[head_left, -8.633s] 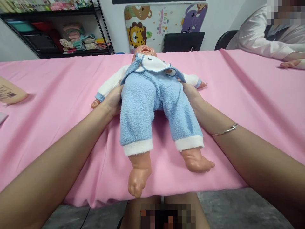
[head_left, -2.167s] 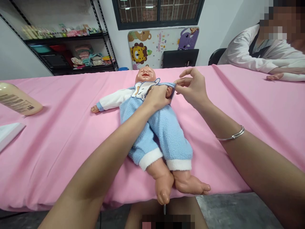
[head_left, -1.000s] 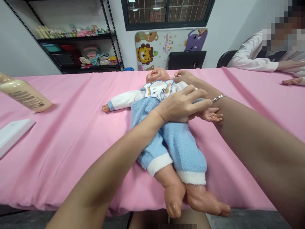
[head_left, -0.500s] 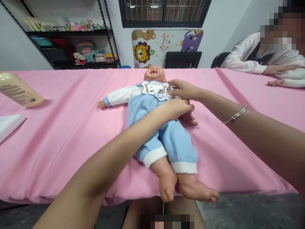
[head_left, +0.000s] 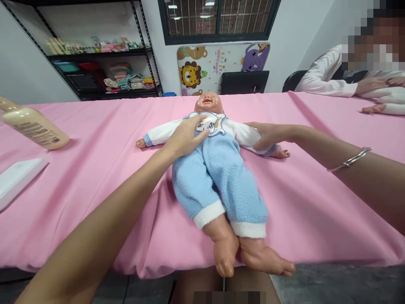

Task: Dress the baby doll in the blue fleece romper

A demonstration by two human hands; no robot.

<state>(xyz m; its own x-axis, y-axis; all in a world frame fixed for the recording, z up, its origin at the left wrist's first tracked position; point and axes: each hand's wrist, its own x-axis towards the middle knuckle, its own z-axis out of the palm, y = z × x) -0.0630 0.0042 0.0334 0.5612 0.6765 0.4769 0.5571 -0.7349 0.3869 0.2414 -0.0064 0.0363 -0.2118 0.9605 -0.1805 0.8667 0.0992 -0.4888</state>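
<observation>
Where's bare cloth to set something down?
Bare pink cloth shows between bottle and doll, and between its legs and the right forearm. Crowded: the doll's chest, under the left hand, and its sleeve, at the right hand.

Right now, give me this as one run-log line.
doll: face-up on pink cloth | left hand: on its chest | right hand: on its white sleeve | bottle: left of doll

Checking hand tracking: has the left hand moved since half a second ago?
Yes: the left hand moved leftward in the image, from below the black screen to below the lion picture.
</observation>
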